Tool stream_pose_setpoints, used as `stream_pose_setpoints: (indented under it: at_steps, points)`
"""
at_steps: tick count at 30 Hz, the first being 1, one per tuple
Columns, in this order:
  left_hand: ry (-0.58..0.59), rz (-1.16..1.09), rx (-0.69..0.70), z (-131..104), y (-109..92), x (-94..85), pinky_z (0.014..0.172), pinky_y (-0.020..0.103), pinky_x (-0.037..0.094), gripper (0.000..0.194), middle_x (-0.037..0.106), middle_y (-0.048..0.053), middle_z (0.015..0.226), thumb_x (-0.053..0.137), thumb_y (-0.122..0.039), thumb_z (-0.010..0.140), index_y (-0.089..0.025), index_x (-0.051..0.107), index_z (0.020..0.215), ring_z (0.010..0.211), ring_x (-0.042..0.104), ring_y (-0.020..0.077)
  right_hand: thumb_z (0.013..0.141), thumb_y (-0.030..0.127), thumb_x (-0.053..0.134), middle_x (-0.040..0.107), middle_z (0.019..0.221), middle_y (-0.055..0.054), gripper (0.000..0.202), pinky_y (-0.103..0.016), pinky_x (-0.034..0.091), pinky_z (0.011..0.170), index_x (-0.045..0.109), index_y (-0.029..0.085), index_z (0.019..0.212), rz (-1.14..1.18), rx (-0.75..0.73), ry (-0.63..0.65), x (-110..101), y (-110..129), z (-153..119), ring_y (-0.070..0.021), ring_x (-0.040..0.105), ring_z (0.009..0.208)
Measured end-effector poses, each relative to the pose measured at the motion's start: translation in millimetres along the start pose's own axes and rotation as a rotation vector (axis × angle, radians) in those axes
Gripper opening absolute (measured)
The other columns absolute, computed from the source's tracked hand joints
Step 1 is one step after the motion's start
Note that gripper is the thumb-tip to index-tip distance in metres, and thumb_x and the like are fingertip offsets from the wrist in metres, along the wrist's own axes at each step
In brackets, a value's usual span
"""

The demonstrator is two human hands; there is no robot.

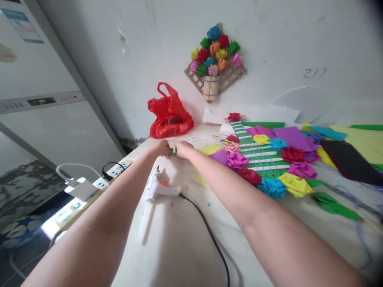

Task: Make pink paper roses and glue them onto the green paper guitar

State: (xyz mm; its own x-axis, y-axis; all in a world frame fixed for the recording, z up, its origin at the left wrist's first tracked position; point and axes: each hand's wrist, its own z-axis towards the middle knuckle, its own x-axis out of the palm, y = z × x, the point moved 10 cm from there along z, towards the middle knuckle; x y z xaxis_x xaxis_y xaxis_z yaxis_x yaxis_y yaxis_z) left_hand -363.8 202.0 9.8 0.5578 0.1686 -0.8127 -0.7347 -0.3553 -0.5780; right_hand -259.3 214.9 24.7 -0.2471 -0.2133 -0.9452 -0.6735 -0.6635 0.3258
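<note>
Both arms reach out to the far side of the table. My left hand [163, 147] is closed, its fingertips pinching a small green paper piece [171, 153]. My right hand [183, 149] is closed at the opposite side of that piece, its fingertips touching it; most of its fingers are hidden behind the hand. Closer to me, between the forearms, a white hot glue gun [163, 190] lies on its side with a clear glue stick [144, 223] sticking out of its back. Its black cord [206, 225] runs toward the near edge.
A red plastic bag [172, 115] stands behind my hands. On the right lies a green stringed paper craft [263, 153] ringed with crepe flowers, with green paper leaves [335, 205] and a dark phone [353, 161] beyond. A power strip [72, 211] with chargers lines the left edge.
</note>
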Motion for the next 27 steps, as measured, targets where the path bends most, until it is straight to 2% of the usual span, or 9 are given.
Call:
stream_pose_setpoints:
  at_steps: [3, 6, 10, 12, 16, 19, 24, 27]
  points:
    - [-0.029, -0.222, 0.081, -11, -21, -3.2, 0.054, 0.027, 0.047, 0.026, 0.053, 0.0, 0.04, 0.075, -0.011, 0.054, -0.017, 0.05, 0.051, 0.044, 0.055, 0.014, 0.073, 0.03, 0.065, 0.072, 0.094, -0.009, 0.018, -0.028, 0.048, 0.076, 0.072, 0.018, 0.084, 0.099, 0.059, -0.13, -23, -18, -19, -0.0211, 0.066, 0.09]
    - [-0.025, -0.476, 0.148, -25, -48, -1.8, 0.056, 0.029, 0.05, 0.028, 0.058, 0.001, 0.047, 0.079, -0.016, 0.052, -0.016, 0.052, 0.059, 0.047, 0.058, 0.0149, 0.073, 0.028, 0.064, 0.071, 0.076, -0.004, 0.013, -0.023, 0.048, 0.066, 0.071, 0.018, 0.074, 0.329, 0.109, -0.278, -46, -45, -45, -0.0165, 0.066, 0.076]
    - [0.019, -0.703, 0.227, -51, -95, 12.7, 0.057, 0.029, 0.051, 0.04, 0.062, 0.002, 0.052, 0.085, -0.025, 0.046, -0.013, 0.059, 0.074, 0.049, 0.059, 0.0146, 0.072, 0.021, 0.067, 0.062, 0.056, 0.001, 0.009, -0.018, 0.043, 0.051, 0.065, 0.015, 0.066, 0.714, 0.201, -0.386, -57, -87, -91, -0.0115, 0.062, 0.058]
    - [0.012, -0.762, 0.25, -64, -118, 22.8, 0.054, 0.028, 0.049, 0.041, 0.061, 0.002, 0.051, 0.086, -0.031, 0.044, -0.013, 0.058, 0.067, 0.047, 0.059, 0.0139, 0.072, 0.019, 0.067, 0.058, 0.051, 0.003, 0.01, -0.016, 0.04, 0.045, 0.062, 0.014, 0.064, 0.908, 0.258, -0.43, -58, -106, -119, -0.0095, 0.058, 0.051]
    - [0.051, -0.833, 0.276, -91, -164, 53.7, 0.05, 0.024, 0.045, 0.039, 0.06, 0.003, 0.05, 0.083, -0.04, 0.051, -0.014, 0.054, 0.059, 0.046, 0.057, 0.0117, 0.075, 0.015, 0.063, 0.058, 0.052, 0.004, 0.012, -0.016, 0.04, 0.041, 0.059, 0.014, 0.064, 1.184, 0.303, -0.496, -62, -133, -174, -0.0073, 0.055, 0.045]
    - [0.067, -0.87, 0.254, -116, -192, 77.6, 0.049, 0.022, 0.043, 0.037, 0.06, 0.002, 0.053, 0.08, -0.04, 0.055, -0.015, 0.053, 0.058, 0.049, 0.057, 0.0111, 0.079, 0.015, 0.06, 0.061, 0.055, 0.003, 0.01, -0.017, 0.043, 0.043, 0.059, 0.015, 0.068, 1.305, 0.34, -0.529, -66, -151, -212, -0.0086, 0.058, 0.045]
    - [0.129, -0.995, 0.216, -167, -228, 121.4, 0.052, 0.022, 0.045, 0.03, 0.056, -0.001, 0.054, 0.076, -0.036, 0.06, -0.016, 0.053, 0.062, 0.051, 0.056, 0.0104, 0.079, 0.014, 0.059, 0.064, 0.058, 0.003, 0.01, -0.019, 0.048, 0.048, 0.057, 0.016, 0.069, 1.385, 0.424, -0.66, -74, -185, -270, -0.0105, 0.063, 0.054]
    - [0.131, -1.03, 0.203, -192, -240, 146.5, 0.051, 0.022, 0.044, 0.028, 0.055, -0.002, 0.055, 0.075, -0.036, 0.06, -0.017, 0.055, 0.062, 0.051, 0.055, 0.0104, 0.076, 0.014, 0.062, 0.064, 0.058, 0.003, 0.007, -0.018, 0.047, 0.048, 0.057, 0.016, 0.071, 1.388, 0.444, -0.697, -73, -201, -298, -0.01, 0.063, 0.053]
